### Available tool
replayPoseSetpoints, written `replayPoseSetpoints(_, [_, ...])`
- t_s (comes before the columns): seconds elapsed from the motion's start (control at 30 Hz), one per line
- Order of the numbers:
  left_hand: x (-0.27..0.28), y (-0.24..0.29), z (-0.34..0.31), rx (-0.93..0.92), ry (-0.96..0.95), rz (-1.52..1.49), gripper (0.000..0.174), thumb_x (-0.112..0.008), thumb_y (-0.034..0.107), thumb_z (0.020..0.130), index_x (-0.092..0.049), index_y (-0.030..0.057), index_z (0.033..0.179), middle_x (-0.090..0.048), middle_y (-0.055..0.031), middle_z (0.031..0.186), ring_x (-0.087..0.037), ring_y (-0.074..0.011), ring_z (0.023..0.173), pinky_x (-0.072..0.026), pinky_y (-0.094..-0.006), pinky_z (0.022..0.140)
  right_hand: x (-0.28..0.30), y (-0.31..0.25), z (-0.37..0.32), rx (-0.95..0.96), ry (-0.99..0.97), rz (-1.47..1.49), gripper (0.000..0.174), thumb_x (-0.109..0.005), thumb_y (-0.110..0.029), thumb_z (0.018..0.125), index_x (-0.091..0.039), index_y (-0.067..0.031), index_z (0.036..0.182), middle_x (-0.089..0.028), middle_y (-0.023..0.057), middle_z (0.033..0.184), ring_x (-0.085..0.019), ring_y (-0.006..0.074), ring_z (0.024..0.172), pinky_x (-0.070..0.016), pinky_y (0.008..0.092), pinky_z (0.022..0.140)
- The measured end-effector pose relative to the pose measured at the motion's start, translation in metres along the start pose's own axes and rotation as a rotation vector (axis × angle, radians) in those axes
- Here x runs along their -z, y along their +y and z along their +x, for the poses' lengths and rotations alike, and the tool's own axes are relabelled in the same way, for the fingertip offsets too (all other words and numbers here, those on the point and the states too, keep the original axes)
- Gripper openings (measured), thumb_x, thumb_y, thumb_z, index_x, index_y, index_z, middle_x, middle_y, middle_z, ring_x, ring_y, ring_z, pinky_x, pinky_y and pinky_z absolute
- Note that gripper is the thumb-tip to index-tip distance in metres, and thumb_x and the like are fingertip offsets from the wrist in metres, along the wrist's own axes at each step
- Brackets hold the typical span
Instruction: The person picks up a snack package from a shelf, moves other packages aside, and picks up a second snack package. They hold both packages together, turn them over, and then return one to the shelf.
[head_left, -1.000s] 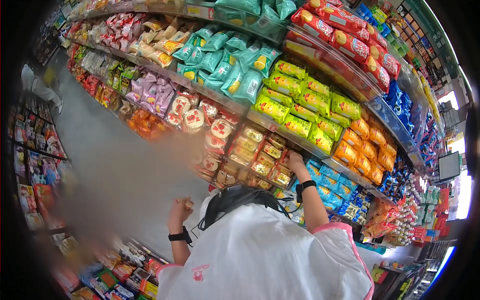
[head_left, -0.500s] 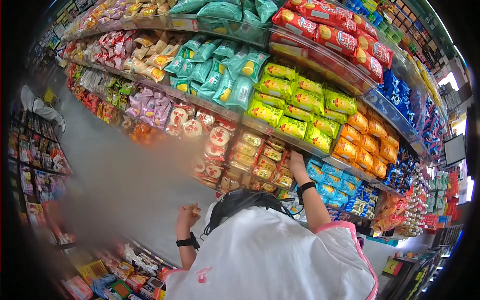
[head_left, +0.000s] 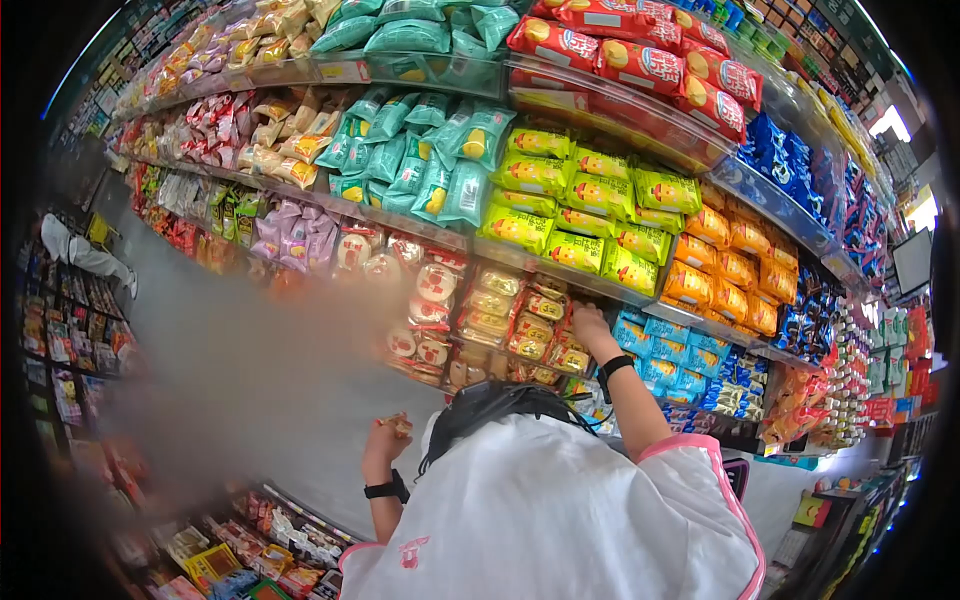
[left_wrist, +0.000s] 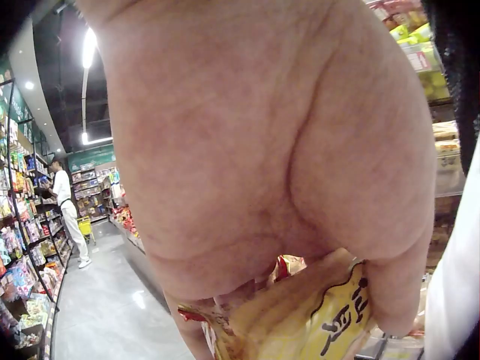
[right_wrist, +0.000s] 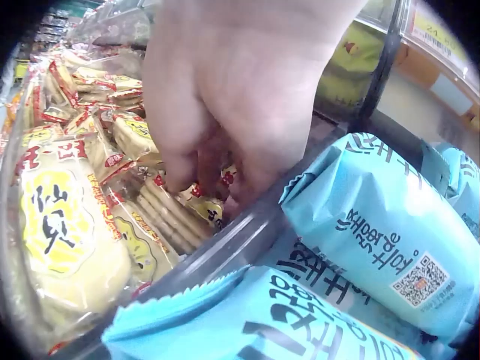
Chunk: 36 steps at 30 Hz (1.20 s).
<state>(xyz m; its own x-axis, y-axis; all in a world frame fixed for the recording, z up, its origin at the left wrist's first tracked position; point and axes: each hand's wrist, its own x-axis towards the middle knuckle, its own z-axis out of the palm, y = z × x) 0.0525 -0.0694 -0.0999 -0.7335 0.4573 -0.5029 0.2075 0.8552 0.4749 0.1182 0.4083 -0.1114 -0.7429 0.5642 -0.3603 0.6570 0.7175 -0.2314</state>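
Note:
My left hand (left_wrist: 270,150) grips a clear, yellow-printed cracker packet (left_wrist: 315,315) in the left wrist view; in the head view that hand (head_left: 386,440) is beside my body, off the shelf. My right hand (right_wrist: 240,90) reaches down into a bin of wrapped crackers (right_wrist: 67,225), its fingers (right_wrist: 180,166) bent among the packets by the black divider (right_wrist: 225,240). Whether a packet is pinched there is hidden. From above, the right hand (head_left: 590,325) is at the right end of the cracker bins (head_left: 535,320).
Blue packets (right_wrist: 375,240) lie just across the divider. Higher up are lime-green packets (head_left: 600,190), teal bags (head_left: 410,170) and red packets (head_left: 640,65). Across the aisle (left_wrist: 112,300), a person in white (left_wrist: 67,210) stands at shelves on the left.
The head view has shifted, so the shelves sit lower and further left. My right hand stays in the cracker bin, and my left still holds its packet.

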Motion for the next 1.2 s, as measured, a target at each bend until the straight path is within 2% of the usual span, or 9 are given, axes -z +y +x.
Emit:
replayPoseSetpoints(0.1, [0.003,0.003,0.002,0.004,-0.026,0.03,0.037,-0.074,0.015,0.066,-0.067,0.0159,0.102,-0.065,-0.0043,0.11,-0.055,-0.0297,0.103,-0.0416,-0.035,0.094,0.0,-0.002,-0.002,0.002,-0.008,-0.021,0.035,-0.051,-0.013,0.086,-0.05,0.0006,0.117,-0.054,0.0255,0.114,-0.05,0.039,0.112,-0.0427,0.0468,0.092])
replayPoseSetpoints(0.2, [0.009,0.011,0.0,0.024,-0.036,0.043,0.038,-0.074,0.016,0.067,-0.067,0.0159,0.104,-0.065,-0.0049,0.109,-0.056,-0.0296,0.103,-0.0417,-0.0352,0.094,-0.007,0.017,0.021,0.257,-0.192,-0.284,0.039,-0.052,-0.009,0.083,-0.049,0.002,0.121,-0.053,0.0263,0.115,-0.051,0.0395,0.11,-0.0435,0.0472,0.09])
replayPoseSetpoints(0.3, [0.001,-0.007,0.004,-0.008,-0.072,0.14,0.056,-0.077,0.024,0.067,-0.06,0.0173,0.12,-0.066,-0.0103,0.105,-0.055,-0.0331,0.1,-0.0444,-0.037,0.089,0.046,0.002,-0.038,0.112,0.103,0.185,0.038,-0.055,-0.005,0.081,-0.054,0.0029,0.118,-0.055,0.0245,0.114,-0.052,0.0413,0.108,-0.0451,0.0464,0.087])
replayPoseSetpoints(0.33, [-0.001,-0.012,0.004,-0.021,-0.088,0.154,0.056,-0.077,0.025,0.067,-0.06,0.0171,0.12,-0.066,-0.0103,0.105,-0.055,-0.033,0.1,-0.0442,-0.0368,0.09,0.034,0.013,-0.041,0.207,0.287,0.287,0.039,-0.062,-0.008,0.078,-0.057,0.0035,0.115,-0.058,0.0242,0.11,-0.054,0.0419,0.104,-0.0467,0.0454,0.084])
replayPoseSetpoints(0.43, [-0.003,-0.013,0.002,-0.06,-0.116,0.171,0.054,-0.077,0.026,0.068,-0.06,0.0167,0.119,-0.066,-0.01,0.107,-0.056,-0.0319,0.101,-0.043,-0.0361,0.091,0.052,0.011,-0.062,0.252,-0.03,0.252,0.049,-0.069,-0.017,0.075,-0.056,0.0039,0.116,-0.061,0.0261,0.103,-0.057,0.0409,0.1,-0.0481,0.0442,0.082])
replayPoseSetpoints(0.57, [0.0,-0.01,-0.001,-0.102,-0.135,0.155,0.05,-0.074,0.026,0.071,-0.06,0.0168,0.118,-0.065,-0.0079,0.11,-0.057,-0.0272,0.104,-0.0392,-0.0368,0.094,0.031,0.0,-0.081,0.337,-0.083,0.09,0.051,-0.076,-0.022,0.065,-0.059,0.0016,0.107,-0.064,0.0235,0.095,-0.06,0.0379,0.092,-0.0491,0.0427,0.081])
replayPoseSetpoints(0.7, [0.0,-0.01,-0.001,-0.172,-0.15,0.253,0.048,-0.071,0.027,0.074,-0.059,0.0177,0.12,-0.064,-0.0056,0.114,-0.058,-0.0229,0.107,-0.0353,-0.0386,0.096,-0.013,0.012,-0.077,0.379,0.144,0.041,0.029,-0.067,-0.01,0.072,-0.06,-0.0006,0.098,-0.063,0.0206,0.085,-0.06,0.0387,0.085,-0.0486,0.0438,0.079])
replayPoseSetpoints(0.8, [0.001,-0.002,-0.008,-0.17,-0.111,0.228,0.042,-0.071,0.017,0.07,-0.064,0.015,0.112,-0.065,-0.0044,0.111,-0.057,-0.025,0.104,-0.0364,-0.035,0.095,0.017,0.007,-0.09,0.329,0.197,0.127,0.023,-0.061,-0.004,0.074,-0.06,-0.0008,0.097,-0.063,0.0205,0.088,-0.059,0.0391,0.084,-0.0488,0.043,0.078])
replayPoseSetpoints(1.2, [0.008,0.047,-0.041,-0.095,-0.053,0.177,0.04,-0.07,0.014,0.07,-0.064,0.0122,0.109,-0.065,-0.0081,0.108,-0.057,-0.0286,0.101,-0.04,-0.0371,0.092,0.013,0.002,-0.103,0.451,0.202,-0.05,0.041,-0.063,-0.01,0.074,-0.06,-0.0039,0.115,-0.061,0.0157,0.092,-0.058,0.0329,0.09,-0.046,0.0409,0.083])
